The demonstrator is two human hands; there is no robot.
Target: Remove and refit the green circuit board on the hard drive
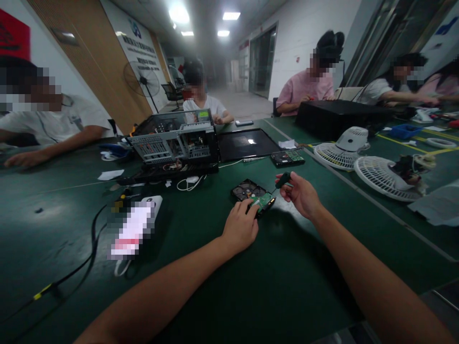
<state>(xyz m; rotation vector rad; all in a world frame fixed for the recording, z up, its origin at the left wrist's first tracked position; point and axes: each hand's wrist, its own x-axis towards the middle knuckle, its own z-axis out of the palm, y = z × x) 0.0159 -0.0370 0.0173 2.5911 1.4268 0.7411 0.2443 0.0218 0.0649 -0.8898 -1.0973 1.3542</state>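
A hard drive (247, 188) with a green circuit board lies on the green table in front of me. My left hand (241, 227) holds it down at its near edge, fingertips resting on the board; the thumb is hidden. My right hand (300, 193) grips a screwdriver (283, 180) by its dark handle. The screwdriver's thin shaft slants down to the left, towards the right end of the board. Whether its tip touches a screw is too small to make out. A second hard drive (288, 158) lies farther back, apart from both hands.
An opened computer case (172, 143) stands behind, its black side panel (247, 145) lying beside it. A phone (138, 224) with a cable lies at left. White fan parts (387, 177) and a black case (340, 117) are at right. Several people sit around the table (201, 296).
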